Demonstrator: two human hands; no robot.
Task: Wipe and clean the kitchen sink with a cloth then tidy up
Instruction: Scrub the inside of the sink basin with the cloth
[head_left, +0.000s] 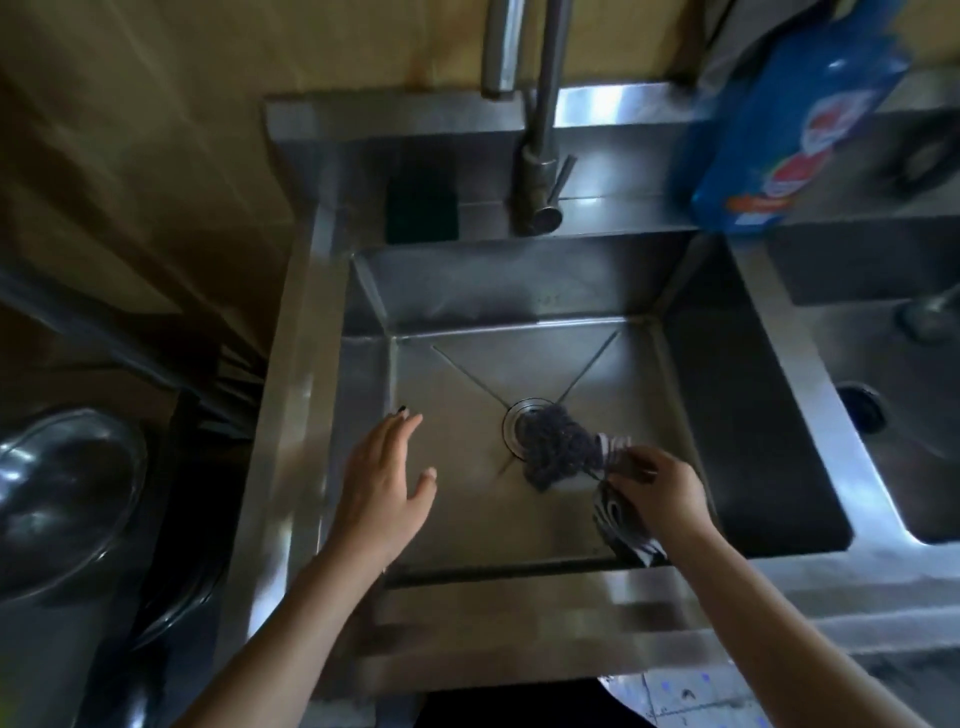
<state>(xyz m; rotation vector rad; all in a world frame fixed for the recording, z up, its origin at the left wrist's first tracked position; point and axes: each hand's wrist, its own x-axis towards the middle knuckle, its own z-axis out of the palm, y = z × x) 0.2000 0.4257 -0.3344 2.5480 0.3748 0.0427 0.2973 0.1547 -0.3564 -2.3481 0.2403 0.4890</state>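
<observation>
Half done at most, I judge: my right hand (660, 488) grips the dark striped cloth (558, 452) over the round drain (514, 415) of the square steel sink (467, 280), left hand (389, 483) with fingers loose, tidying ahead.

Two steel sinks: the middle sink (467, 364) and the right sink (883, 441). Two drains: the middle drain (511, 415) and the right drain (860, 410). At the far rim, one tap (540, 156), one blue bottle (779, 130) and one dark sponge (421, 208). One cloth (558, 449). Two hands: the left hand (387, 483) and the right hand (657, 488). One metal lid (62, 493) at left.
</observation>
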